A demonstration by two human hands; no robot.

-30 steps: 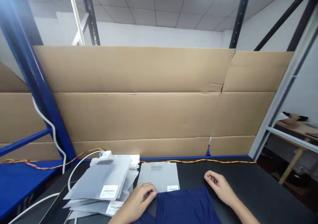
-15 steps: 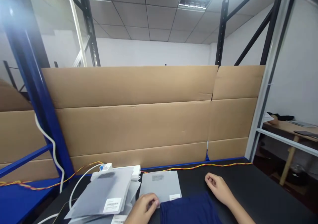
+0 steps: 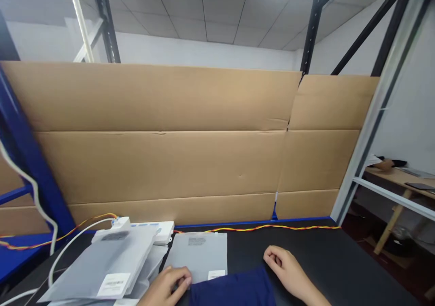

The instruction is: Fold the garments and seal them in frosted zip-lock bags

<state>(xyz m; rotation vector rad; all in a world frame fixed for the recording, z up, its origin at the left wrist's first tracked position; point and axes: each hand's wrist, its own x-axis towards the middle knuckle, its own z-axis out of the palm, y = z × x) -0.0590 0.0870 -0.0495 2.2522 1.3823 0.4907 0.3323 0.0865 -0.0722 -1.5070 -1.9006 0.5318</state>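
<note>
A dark blue cloth (image 3: 233,292) lies on the black table (image 3: 326,256), right in front of the person, with a hand on each side of it. That spot looks handy, because both hands can get to the cloth without a long stretch. The left hand (image 3: 170,285) is by the cloth's far left corner, with its fingers curled in. The palm side is partly hidden, so I can't tell if it pinches a bit of cloth or has nothing in it. The right hand (image 3: 285,267) is past the cloth's right edge, curled like a soft fist, and no thing shows in it. It seems to be just resting on the table. One see-through bag (image 3: 200,249) lies flat behind the cloth, its white label (image 3: 217,274) at the near edge, facing up, so the label is easy to see. More bags sit in a messy pile (image 3: 98,263) on the left, maybe to leave the middle free for the cloth. The pile leans up at the back, likely because of the white box (image 3: 166,231) there. Behind it all, a big cardboard sheet (image 3: 163,165) stands up like a wall, and a twisted red and yellow cord (image 3: 272,227) runs along its foot.
</note>
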